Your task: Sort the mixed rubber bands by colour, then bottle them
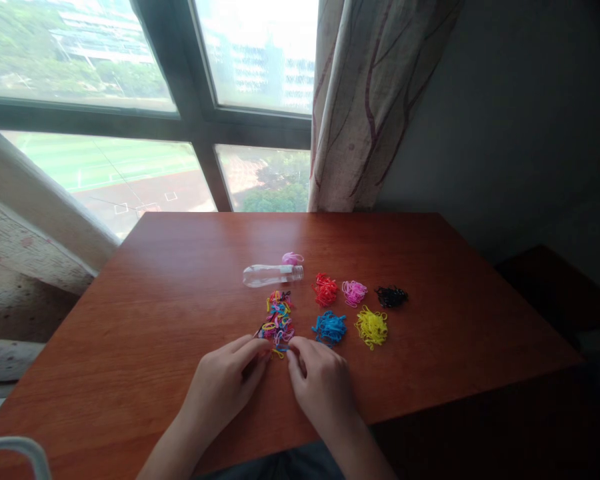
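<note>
A mixed pile of small coloured rubber bands (pixel 279 319) lies on the wooden table, in yellow, blue, pink, red and black. At its near left edge is my left hand (pixel 230 373), thumb and fingers pinched together; whatever sits between those tips is hidden. My right hand (pixel 323 380) faces it from the other side, its thumb and index finger closed at a blue rubber band (pixel 281 349). Beyond the right hand, bands lie sorted by colour: a blue heap (pixel 329 327), a yellow heap (pixel 372 327), a red heap (pixel 325 290), a pink heap (pixel 354 293) and a black heap (pixel 391 296).
Behind the mixed pile a clear plastic bottle (pixel 267 275) lies on its side, neck to the right. A small lilac bundle (pixel 293 258) rests just past its neck. The table (pixel 145 320) reaches back to a window and a patterned curtain (pixel 365 100).
</note>
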